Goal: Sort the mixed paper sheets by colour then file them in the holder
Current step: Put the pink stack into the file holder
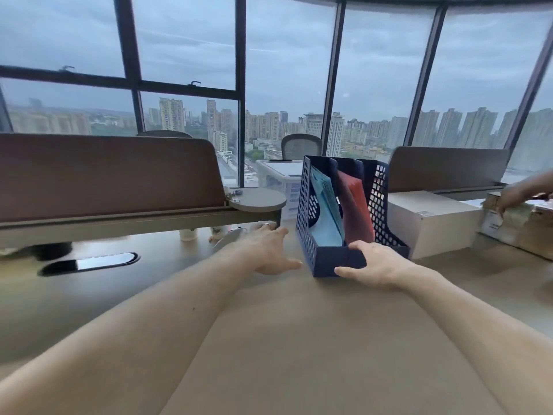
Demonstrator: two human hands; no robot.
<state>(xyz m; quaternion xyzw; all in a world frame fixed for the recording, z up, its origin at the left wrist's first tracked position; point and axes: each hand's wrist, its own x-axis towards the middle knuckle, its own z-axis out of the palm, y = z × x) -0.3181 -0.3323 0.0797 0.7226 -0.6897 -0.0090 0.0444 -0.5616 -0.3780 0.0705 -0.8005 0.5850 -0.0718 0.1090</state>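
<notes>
My right hand (374, 266) grips the holder (305, 211) by its front lip, my left hand (269, 250) lies relaxed beside it (sheets (326, 205) look filed); I'd slide it level.

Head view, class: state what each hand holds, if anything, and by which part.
The right hand grips the dark blue perforated plastic file holder by its low front wall. The left hand, fingers spread beside it, holds nothing.

On beige counter (299, 339): dark-blue perforated plastic file holder (329, 260), w/ blue paper sheets (327, 217) in its left compartment, red paper sheets (356, 211) in next one rt. Just rt of holder, white cardboard box (431, 226); brown divider panel (449, 166) behind box.
</notes>
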